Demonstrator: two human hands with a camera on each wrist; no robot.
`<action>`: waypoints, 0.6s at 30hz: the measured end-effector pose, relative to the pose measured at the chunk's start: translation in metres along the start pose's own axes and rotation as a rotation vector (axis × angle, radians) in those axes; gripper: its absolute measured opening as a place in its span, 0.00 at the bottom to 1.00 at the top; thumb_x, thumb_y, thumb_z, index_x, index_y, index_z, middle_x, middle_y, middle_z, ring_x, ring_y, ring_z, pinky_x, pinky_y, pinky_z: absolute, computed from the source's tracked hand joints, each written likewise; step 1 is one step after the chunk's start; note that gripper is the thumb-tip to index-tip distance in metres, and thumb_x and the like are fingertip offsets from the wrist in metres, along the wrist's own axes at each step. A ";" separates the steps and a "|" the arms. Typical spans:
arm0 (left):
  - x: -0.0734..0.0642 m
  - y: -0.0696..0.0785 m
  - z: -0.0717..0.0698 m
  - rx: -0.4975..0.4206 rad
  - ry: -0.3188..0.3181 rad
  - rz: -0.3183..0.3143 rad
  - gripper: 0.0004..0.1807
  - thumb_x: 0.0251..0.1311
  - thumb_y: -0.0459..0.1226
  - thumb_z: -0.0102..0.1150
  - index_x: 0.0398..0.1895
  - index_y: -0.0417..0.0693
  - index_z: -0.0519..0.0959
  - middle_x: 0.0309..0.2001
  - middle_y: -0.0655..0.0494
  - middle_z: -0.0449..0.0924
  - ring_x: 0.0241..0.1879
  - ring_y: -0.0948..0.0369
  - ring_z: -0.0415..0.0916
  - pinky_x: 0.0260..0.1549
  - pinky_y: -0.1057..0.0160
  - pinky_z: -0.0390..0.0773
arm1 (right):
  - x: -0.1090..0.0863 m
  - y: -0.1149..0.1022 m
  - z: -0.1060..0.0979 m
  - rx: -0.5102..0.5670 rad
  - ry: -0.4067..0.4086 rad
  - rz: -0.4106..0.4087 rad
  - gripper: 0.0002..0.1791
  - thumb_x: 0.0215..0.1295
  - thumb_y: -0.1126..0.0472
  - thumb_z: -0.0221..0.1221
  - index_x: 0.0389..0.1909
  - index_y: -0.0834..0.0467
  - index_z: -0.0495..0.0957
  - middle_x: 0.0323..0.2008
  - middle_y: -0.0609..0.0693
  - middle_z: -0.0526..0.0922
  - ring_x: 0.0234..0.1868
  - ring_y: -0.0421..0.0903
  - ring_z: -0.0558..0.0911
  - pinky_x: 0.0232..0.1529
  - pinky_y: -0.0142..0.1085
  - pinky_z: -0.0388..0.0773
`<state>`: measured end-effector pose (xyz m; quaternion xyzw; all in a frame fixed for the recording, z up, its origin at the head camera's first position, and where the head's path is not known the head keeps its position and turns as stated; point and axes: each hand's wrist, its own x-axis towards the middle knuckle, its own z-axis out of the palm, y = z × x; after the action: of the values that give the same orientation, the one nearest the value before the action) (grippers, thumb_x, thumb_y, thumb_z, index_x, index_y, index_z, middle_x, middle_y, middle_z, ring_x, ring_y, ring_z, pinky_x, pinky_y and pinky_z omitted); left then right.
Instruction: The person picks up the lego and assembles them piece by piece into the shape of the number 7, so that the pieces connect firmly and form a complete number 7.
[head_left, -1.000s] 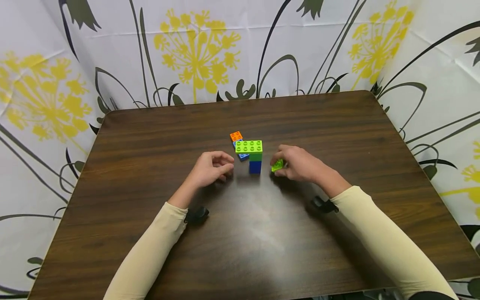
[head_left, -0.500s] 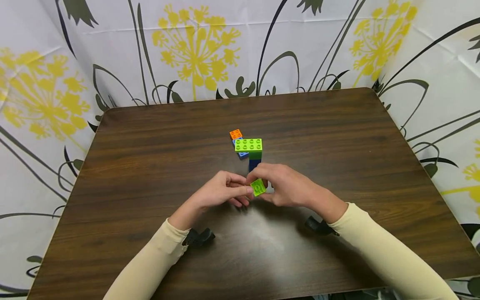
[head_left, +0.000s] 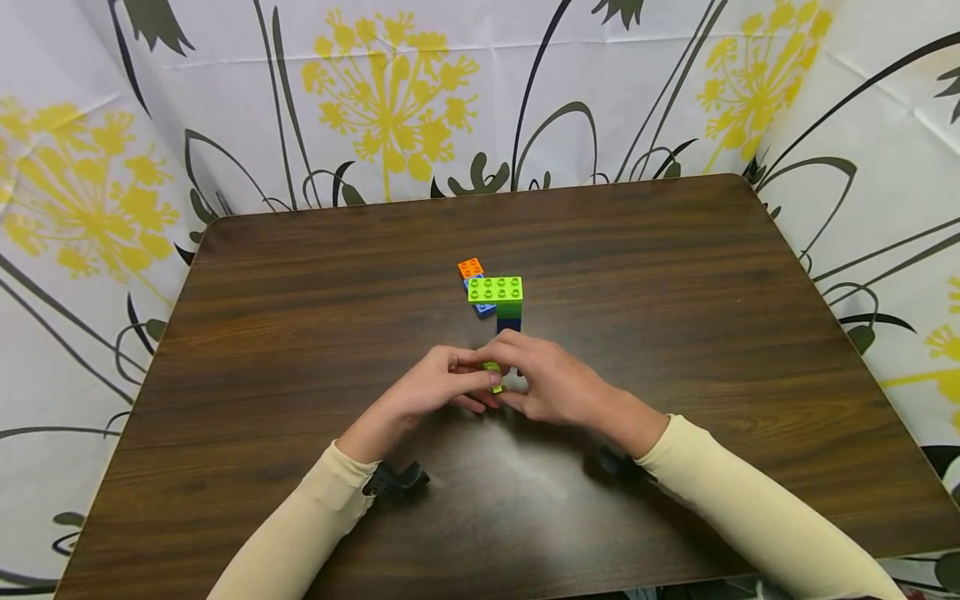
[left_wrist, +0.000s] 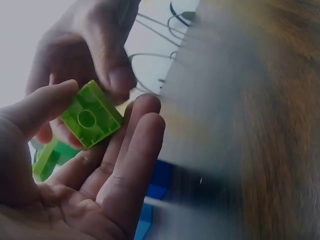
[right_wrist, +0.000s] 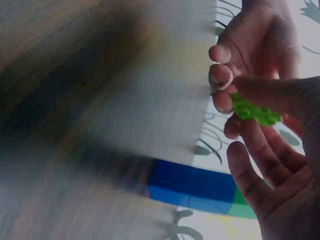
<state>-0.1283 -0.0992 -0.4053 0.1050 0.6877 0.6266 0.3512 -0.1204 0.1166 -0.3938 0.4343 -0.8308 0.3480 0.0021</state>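
Observation:
Both hands meet around a small lime-green toy brick held above the table in front of a brick stack. My left hand has its thumb on the brick, while its other fingers extend behind. From the other side my right hand pinches it between thumb and fingers. The hollow underside faces the left wrist camera; studs show on the brick in the right wrist view. Behind the hands stands the stack: a long lime brick on top, green below, and blue bricks at the bottom, partly hidden.
An orange brick and a blue brick lie behind the stack, the blue one partly covered by the stack's overhang. The brown wooden table reaches to a flower-patterned curtain at the back.
My right hand has brought the small lime brick from the right of the stack to the front, where it turned. My left hand has moved right and nearer to meet it.

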 end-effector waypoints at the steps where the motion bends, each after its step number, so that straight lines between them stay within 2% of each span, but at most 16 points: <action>1: 0.000 -0.001 -0.002 -0.008 0.005 0.004 0.24 0.64 0.41 0.64 0.57 0.34 0.76 0.40 0.44 0.85 0.43 0.46 0.83 0.44 0.46 0.81 | -0.001 0.001 -0.001 0.004 0.005 0.003 0.28 0.53 0.67 0.71 0.56 0.54 0.78 0.46 0.45 0.77 0.38 0.40 0.76 0.33 0.31 0.75; 3: 0.000 -0.002 -0.006 -0.033 0.030 0.008 0.26 0.63 0.41 0.65 0.60 0.36 0.74 0.44 0.42 0.84 0.44 0.46 0.83 0.45 0.46 0.81 | -0.004 0.003 -0.005 0.000 0.020 0.016 0.23 0.55 0.65 0.70 0.53 0.54 0.79 0.45 0.44 0.78 0.38 0.39 0.76 0.33 0.31 0.76; 6: 0.001 -0.006 -0.014 -0.103 0.067 0.021 0.28 0.64 0.39 0.64 0.62 0.34 0.67 0.50 0.36 0.81 0.47 0.43 0.82 0.46 0.47 0.81 | -0.007 0.009 -0.012 -0.034 0.051 0.058 0.12 0.59 0.66 0.66 0.43 0.52 0.82 0.39 0.41 0.80 0.35 0.38 0.78 0.31 0.31 0.75; 8: 0.002 -0.009 -0.018 -0.157 0.089 0.038 0.28 0.66 0.38 0.62 0.62 0.32 0.64 0.54 0.33 0.78 0.50 0.41 0.80 0.47 0.47 0.80 | -0.011 0.015 -0.018 -0.073 0.065 0.121 0.08 0.59 0.67 0.62 0.36 0.50 0.82 0.34 0.39 0.81 0.33 0.39 0.79 0.29 0.32 0.74; 11: 0.002 -0.009 -0.023 -0.242 0.116 0.065 0.27 0.67 0.35 0.60 0.62 0.30 0.62 0.58 0.30 0.73 0.53 0.41 0.77 0.48 0.47 0.80 | -0.014 0.028 -0.026 -0.136 0.074 0.258 0.08 0.57 0.66 0.60 0.30 0.49 0.82 0.29 0.37 0.80 0.30 0.41 0.80 0.26 0.35 0.73; 14: 0.001 -0.005 -0.027 -0.298 0.150 0.094 0.24 0.66 0.32 0.59 0.61 0.35 0.63 0.61 0.29 0.70 0.53 0.44 0.78 0.48 0.48 0.80 | -0.014 0.046 -0.034 -0.157 0.073 0.378 0.07 0.58 0.66 0.60 0.31 0.51 0.84 0.29 0.39 0.81 0.31 0.43 0.80 0.26 0.39 0.73; 18: 0.000 0.004 -0.029 -0.388 0.196 0.133 0.21 0.65 0.26 0.57 0.59 0.41 0.66 0.63 0.30 0.68 0.48 0.49 0.82 0.47 0.52 0.81 | -0.008 0.070 -0.038 -0.149 0.025 0.429 0.11 0.65 0.65 0.59 0.46 0.54 0.83 0.41 0.46 0.83 0.40 0.45 0.81 0.37 0.44 0.78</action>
<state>-0.1475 -0.1212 -0.4028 0.0191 0.5769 0.7760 0.2542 -0.1777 0.1712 -0.4081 0.2423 -0.9275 0.2833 -0.0296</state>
